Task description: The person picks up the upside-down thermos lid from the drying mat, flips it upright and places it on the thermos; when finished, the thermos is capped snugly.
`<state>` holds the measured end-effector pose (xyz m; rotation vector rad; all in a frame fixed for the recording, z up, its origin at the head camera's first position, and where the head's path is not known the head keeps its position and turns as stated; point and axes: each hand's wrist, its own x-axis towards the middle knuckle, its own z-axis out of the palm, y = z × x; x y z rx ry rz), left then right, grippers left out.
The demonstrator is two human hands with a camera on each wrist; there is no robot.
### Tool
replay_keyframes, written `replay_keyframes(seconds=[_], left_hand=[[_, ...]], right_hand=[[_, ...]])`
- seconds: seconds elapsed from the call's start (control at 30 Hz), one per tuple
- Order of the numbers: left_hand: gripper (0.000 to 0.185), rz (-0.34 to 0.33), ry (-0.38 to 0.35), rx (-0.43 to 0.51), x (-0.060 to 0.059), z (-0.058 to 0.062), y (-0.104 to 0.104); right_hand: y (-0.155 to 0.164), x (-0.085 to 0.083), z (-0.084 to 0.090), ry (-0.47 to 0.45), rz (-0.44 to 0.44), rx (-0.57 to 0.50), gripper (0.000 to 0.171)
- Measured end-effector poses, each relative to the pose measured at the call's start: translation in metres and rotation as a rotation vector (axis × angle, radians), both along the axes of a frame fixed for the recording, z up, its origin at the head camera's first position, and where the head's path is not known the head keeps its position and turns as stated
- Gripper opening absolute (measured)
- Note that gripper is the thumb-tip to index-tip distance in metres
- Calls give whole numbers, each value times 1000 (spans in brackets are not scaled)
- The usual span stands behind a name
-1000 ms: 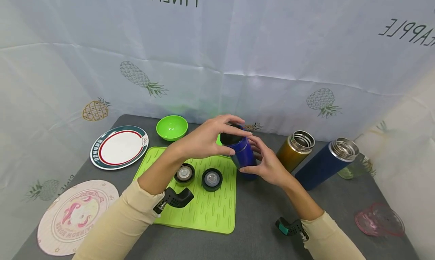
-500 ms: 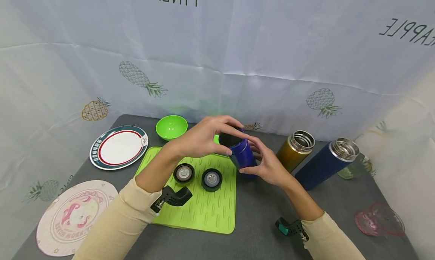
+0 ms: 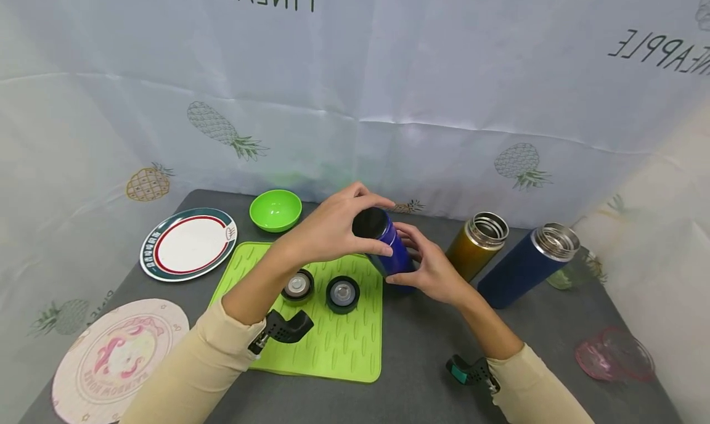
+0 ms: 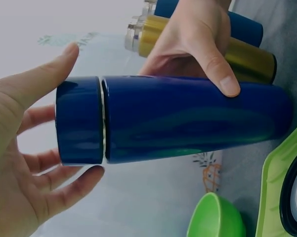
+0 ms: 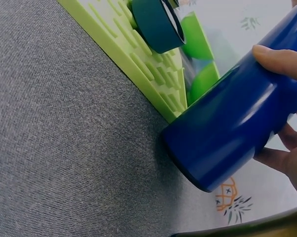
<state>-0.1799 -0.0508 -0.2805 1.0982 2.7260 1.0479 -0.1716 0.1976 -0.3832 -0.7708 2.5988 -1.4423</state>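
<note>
A glossy blue flask (image 3: 395,259) stands tilted on the grey table at the right edge of the green mat (image 3: 333,350). My right hand (image 3: 410,260) grips its body; the thumb (image 4: 222,79) lies across it. My left hand (image 3: 379,225) curls round the flask's blue lid (image 4: 79,121), with thumb and fingers on opposite sides. A thin gap shows between lid and body in the left wrist view. In the right wrist view the flask's base (image 5: 197,163) rests on the table beside the mat's edge (image 5: 133,74).
Two dark round lids (image 3: 297,285) (image 3: 342,293) lie on the mat. A gold flask (image 3: 477,245) and a navy flask (image 3: 524,264) stand without lids at the right. A green bowl (image 3: 275,209), a plate (image 3: 187,244) and a round coaster (image 3: 119,359) sit at the left, a pink glass dish (image 3: 616,353) at the far right.
My left hand's fingers have shifted round the lid, and the flask's top has tipped a little more toward me. My right hand keeps its hold on the body.
</note>
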Motion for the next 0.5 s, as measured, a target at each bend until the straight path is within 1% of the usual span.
replay_keyframes(seconds=[0.07,0.1,0.17,0.23,0.33,0.43,0.5], left_hand=[[61,24,3,-8,0,0,0],[59,25,6,-8,0,0,-1],[54,4,21,-5,-1,1,-2],[51,-49,44,8,-2,2,-3],[47,-156,68,39,-5,4,-7],[45,-237,55,62,-8,5,-10],[45,-259,32,69,-9,5,-11]], right_hand=[[-1,0,1,-3,4,0,95],[-1,-1,1,-7,4,1,95],[-1,-1,2,-10,5,1,95],[0,-1,3,-13,2,1,95],[0,-1,3,-20,-4,-3,96],[1,-1,3,-23,0,0,96],[1,-2,2,-26,4,-2,95]])
